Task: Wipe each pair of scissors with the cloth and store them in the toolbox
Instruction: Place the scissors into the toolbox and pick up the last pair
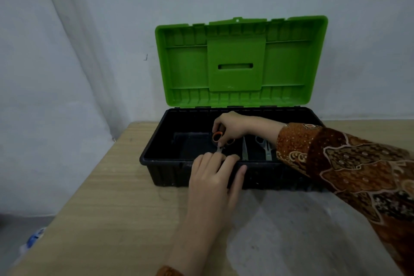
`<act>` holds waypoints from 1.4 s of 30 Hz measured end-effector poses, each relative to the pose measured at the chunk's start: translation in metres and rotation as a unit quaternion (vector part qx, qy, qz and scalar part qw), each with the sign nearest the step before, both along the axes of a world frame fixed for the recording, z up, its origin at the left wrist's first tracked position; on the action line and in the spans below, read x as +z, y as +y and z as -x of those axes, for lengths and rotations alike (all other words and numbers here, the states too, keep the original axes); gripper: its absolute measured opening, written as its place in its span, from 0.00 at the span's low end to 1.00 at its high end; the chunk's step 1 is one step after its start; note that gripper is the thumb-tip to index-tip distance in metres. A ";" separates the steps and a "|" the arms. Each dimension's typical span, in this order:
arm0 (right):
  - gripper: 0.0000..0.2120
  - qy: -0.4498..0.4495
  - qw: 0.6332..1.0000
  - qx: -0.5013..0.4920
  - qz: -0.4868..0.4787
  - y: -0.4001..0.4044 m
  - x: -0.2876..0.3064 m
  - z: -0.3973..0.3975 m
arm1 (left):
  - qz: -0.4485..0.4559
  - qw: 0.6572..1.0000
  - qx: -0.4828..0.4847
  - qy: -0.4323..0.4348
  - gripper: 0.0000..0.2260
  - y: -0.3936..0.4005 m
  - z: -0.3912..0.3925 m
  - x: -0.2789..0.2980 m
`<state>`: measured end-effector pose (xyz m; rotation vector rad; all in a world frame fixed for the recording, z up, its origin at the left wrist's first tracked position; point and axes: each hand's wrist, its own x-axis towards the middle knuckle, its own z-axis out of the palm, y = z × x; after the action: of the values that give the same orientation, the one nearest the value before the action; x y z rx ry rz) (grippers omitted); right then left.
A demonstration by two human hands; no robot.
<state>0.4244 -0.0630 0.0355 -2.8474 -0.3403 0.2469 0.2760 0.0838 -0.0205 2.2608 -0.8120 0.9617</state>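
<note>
A black toolbox (156,163) with its green lid (188,63) raised stands on the table. Inside it, my right hand (230,126) grips the orange handles of a pair of scissors (217,139). My left hand (212,177) lies over the box's front rim, its fingertips touching the blades of that pair. Two more pairs of scissors (265,149) lie in the right part of the box, partly hidden behind my right sleeve. A grey cloth (291,231) is spread on the table in front of the box.
The wooden table (107,208) runs left to an edge near the wall corner. A white wall rises right behind the toolbox. On the floor at the lower left sits a small blue and white object (34,238).
</note>
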 end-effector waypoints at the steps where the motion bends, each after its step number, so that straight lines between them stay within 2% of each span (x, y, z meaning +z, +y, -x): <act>1: 0.24 -0.003 1.000 0.007 0.002 -0.001 -0.001 0.000 | 0.002 1.000 -0.001 -0.002 0.12 0.000 0.000 0.000; 6: 0.25 0.007 0.998 0.057 0.028 -0.004 0.001 -0.003 | 0.005 1.000 -0.001 0.001 0.13 0.000 -0.001 -0.001; 14: 0.27 -0.005 0.996 0.072 0.053 -0.004 0.002 0.002 | -0.009 1.000 0.001 0.010 0.12 0.001 -0.001 0.000; 18: 0.24 -0.029 0.997 0.064 0.036 -0.012 0.026 0.036 | -0.023 0.999 0.007 0.030 0.12 0.000 0.004 0.006; 22: 0.21 -0.053 0.998 0.030 0.028 -0.041 0.049 0.105 | -0.031 0.998 0.009 0.055 0.13 -0.006 0.010 0.012; 27: 0.17 -0.144 0.987 -0.061 -0.028 -0.103 0.051 0.239 | -0.053 0.996 -0.036 0.060 0.18 -0.032 0.034 0.024; 31: 0.16 -0.153 0.972 -0.171 -0.049 -0.171 0.027 0.346 | -0.048 0.986 -0.124 0.105 0.21 -0.076 0.087 0.027; 34: 0.16 -0.138 0.950 -0.279 -0.039 -0.227 0.002 0.407 | -0.090 0.964 -0.194 0.156 0.22 -0.122 0.131 0.023; 38: 0.17 -0.146 0.899 -0.412 -0.032 -0.290 -0.028 0.449 | -0.162 0.935 -0.244 0.199 0.16 -0.197 0.169 0.018; 42: 0.23 -0.136 0.869 -0.472 -0.062 -0.314 -0.049 0.453 | -0.267 0.912 -0.221 0.219 0.19 -0.265 0.188 0.024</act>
<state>-0.0291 -0.3774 -0.0135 -2.5480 0.9463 -0.3594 0.0884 -0.1807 0.0035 2.4190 -1.4095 0.0020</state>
